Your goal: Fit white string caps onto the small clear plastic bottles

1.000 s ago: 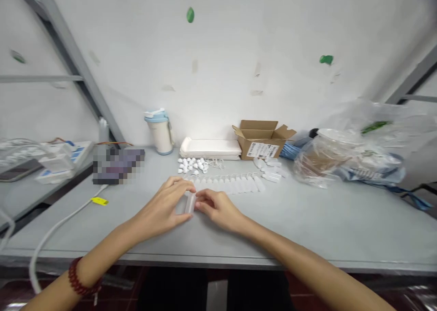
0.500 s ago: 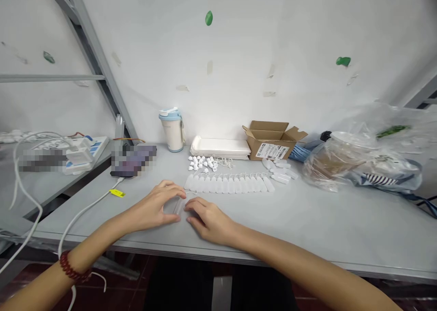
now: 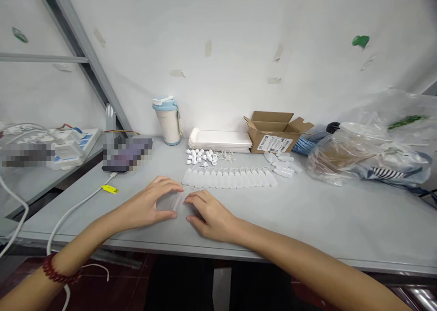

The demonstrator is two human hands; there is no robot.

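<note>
My left hand [image 3: 148,205] curves around a small translucent plastic piece [image 3: 177,201] on the desk. The thumb is at its near end and the fingertips are at its far end. A thin white cord shows at the far end of that piece. My right hand [image 3: 213,217] rests just to the right, fingers bent, thumb and forefinger apart, holding nothing I can see. Beyond both hands lies a row of similar translucent pieces [image 3: 225,179] with white cord loops at their far ends. Behind the row are several small white caps [image 3: 198,157] and a pile of white cords [image 3: 225,155].
At the back stand a cup with a blue lid [image 3: 168,122], a white stack [image 3: 218,140] and an open cardboard box [image 3: 275,138]. Loose translucent pieces [image 3: 283,171] lie before the box. Plastic bags [image 3: 329,165] sit at right; a phone [image 3: 131,154] with a cable [image 3: 73,206] is at left.
The camera view has tilted down and shifted slightly. Both hands keep nearly the same pose around the translucent piece, with a little more gap between it and my right fingertips.
</note>
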